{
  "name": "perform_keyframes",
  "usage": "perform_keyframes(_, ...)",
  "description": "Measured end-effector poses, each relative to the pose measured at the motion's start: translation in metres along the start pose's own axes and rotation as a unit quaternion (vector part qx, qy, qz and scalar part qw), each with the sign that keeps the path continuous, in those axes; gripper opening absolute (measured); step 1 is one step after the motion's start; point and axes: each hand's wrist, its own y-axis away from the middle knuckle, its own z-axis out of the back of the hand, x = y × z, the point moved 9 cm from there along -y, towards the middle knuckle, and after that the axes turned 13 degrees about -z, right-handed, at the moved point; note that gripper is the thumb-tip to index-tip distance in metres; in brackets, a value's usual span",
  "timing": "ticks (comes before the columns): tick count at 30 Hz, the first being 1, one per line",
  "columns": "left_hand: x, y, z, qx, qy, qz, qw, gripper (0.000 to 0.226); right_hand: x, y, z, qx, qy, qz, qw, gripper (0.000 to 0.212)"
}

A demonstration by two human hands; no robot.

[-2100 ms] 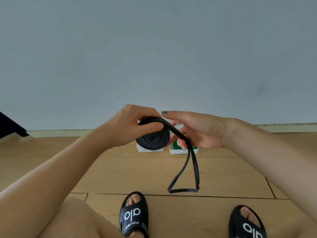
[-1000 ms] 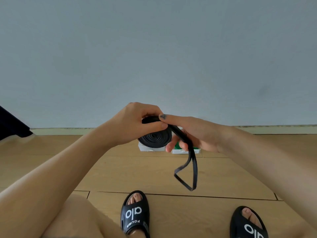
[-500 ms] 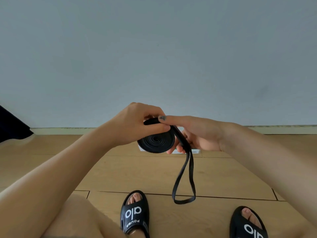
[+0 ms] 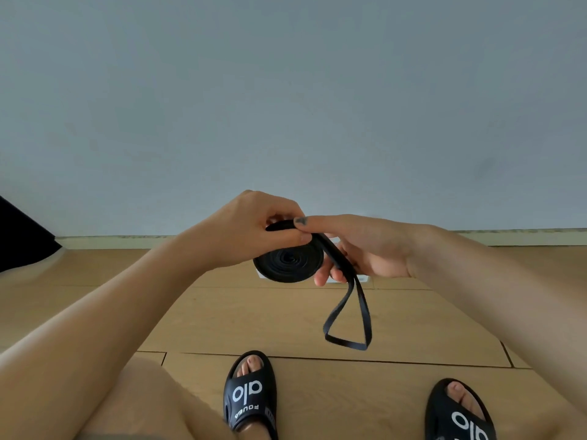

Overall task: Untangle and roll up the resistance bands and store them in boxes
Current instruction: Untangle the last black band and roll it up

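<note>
The resistance band (image 4: 287, 263) is plain matte black, both the coiled part showing a spiral of rings and the loose loop hanging from it. The 2 slides (image 4: 249, 395) are black with white lettering, the floor (image 4: 254, 315) is light tan wood planks with dark seams, and the wall (image 4: 286, 106) is flat grey-blue above a pale cream skirting (image 4: 111, 242).

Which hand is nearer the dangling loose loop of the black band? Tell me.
Right. The right hand has the loose loop running through its fingers and hanging just below it; the left hand pinches the rolled coil, further left of the loop.
</note>
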Motion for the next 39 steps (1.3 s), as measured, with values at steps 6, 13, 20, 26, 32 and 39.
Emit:
perform_keyframes(6, 0.009, 0.003, 0.015, -0.069, 0.054, 0.023, 0.996, 0.007, 0.006, 0.002, -0.001, 0.066, -0.057, 0.022, 0.996, 0.064)
perform_keyframes(13, 0.005, 0.003, 0.001, 0.010, 0.002, 0.017, 1.000, 0.006, 0.004, 0.003, -0.001, -0.004, -0.002, 0.002, 1.000, 0.060)
perform_keyframes(20, 0.008, 0.005, 0.011, -0.027, 0.053, 0.002, 0.998, 0.008, 0.005, 0.007, 0.001, 0.030, -0.030, 0.000, 0.999, 0.060)
perform_keyframes(26, 0.004, 0.003, 0.001, 0.014, 0.016, 0.011, 1.000, 0.005, 0.004, 0.004, 0.002, -0.027, 0.009, 0.002, 1.000, 0.057)
perform_keyframes(32, 0.002, 0.002, 0.014, -0.050, 0.050, 0.002, 0.997, 0.009, 0.008, 0.006, -0.005, 0.068, -0.038, 0.038, 0.996, 0.061)
perform_keyframes(39, 0.003, 0.002, 0.007, -0.007, 0.014, 0.006, 1.000, 0.012, 0.007, 0.002, 0.000, -0.027, 0.020, 0.033, 0.999, 0.063)
